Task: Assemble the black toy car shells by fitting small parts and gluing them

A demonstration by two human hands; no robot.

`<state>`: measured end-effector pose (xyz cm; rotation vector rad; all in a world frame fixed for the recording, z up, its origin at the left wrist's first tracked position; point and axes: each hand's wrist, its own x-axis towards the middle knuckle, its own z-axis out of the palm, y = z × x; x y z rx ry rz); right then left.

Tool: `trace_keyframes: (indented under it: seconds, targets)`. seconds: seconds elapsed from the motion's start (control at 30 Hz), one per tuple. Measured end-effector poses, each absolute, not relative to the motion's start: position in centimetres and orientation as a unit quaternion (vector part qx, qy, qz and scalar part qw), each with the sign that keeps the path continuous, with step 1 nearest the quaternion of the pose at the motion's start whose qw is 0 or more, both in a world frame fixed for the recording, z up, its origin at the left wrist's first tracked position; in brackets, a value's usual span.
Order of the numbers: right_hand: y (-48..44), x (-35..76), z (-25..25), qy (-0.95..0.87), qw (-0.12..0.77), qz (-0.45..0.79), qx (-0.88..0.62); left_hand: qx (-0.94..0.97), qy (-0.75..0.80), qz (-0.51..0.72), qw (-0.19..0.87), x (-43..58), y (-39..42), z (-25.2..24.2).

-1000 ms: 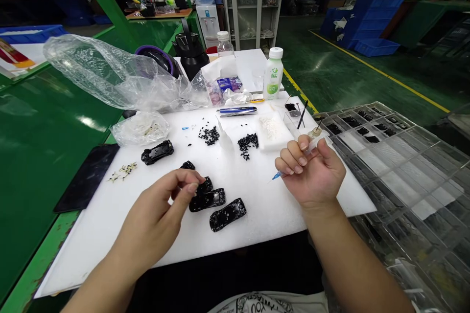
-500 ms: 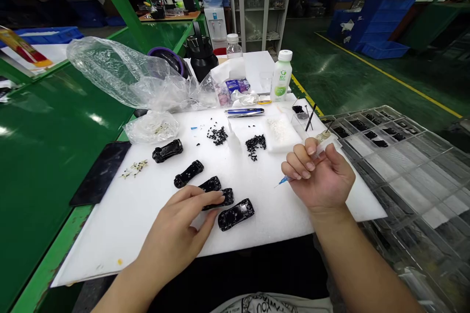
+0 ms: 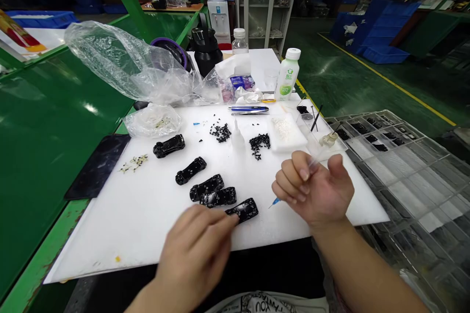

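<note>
toy car shells (image 3: 205, 187) on foam mat (image 3: 147, 215), bottle (image 3: 288, 74) behind, trays (image 3: 396, 156) right

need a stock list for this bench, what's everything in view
toy car shells: five, black, in a loose row on the foam sheet
foam sheet: one, white, covering the bench top
small-part heaps: two, black, mid sheet
dropper bottle: one, whitish, between the heaps
plastic bag: one, clear, back left
drink bottle: one, white and green, back of sheet
pen: one, blue, back of sheet
compartment tray: at least one, clear, right of sheet
left hand: low centre, open, fingertips at the nearest shell
right hand: right of centre, grip shut on a blue-tipped applicator
</note>
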<state>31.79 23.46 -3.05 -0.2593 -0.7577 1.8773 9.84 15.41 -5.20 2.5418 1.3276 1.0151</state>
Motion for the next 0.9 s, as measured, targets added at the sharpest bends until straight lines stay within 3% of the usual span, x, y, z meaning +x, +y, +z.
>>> trace_keyframes:
  seconds: [0.1, 0.33, 0.9]
  targets:
    - [22.8, 30.7, -3.2, -0.315, 0.491, 0.805, -0.108, 0.826, 0.454, 0.332, 0.043, 12.1, 14.3, -6.0]
    - [22.8, 29.8, -4.7, -0.374, 0.522, 0.761, -0.098, 0.804, 0.474, 0.359, -0.012, 13.5, 14.5, -7.7]
    - [22.4, 29.1, -5.2, -0.452, 0.499, 0.726, -0.139, 0.819, 0.455, 0.349, -0.016, 13.0, 14.5, -8.5]
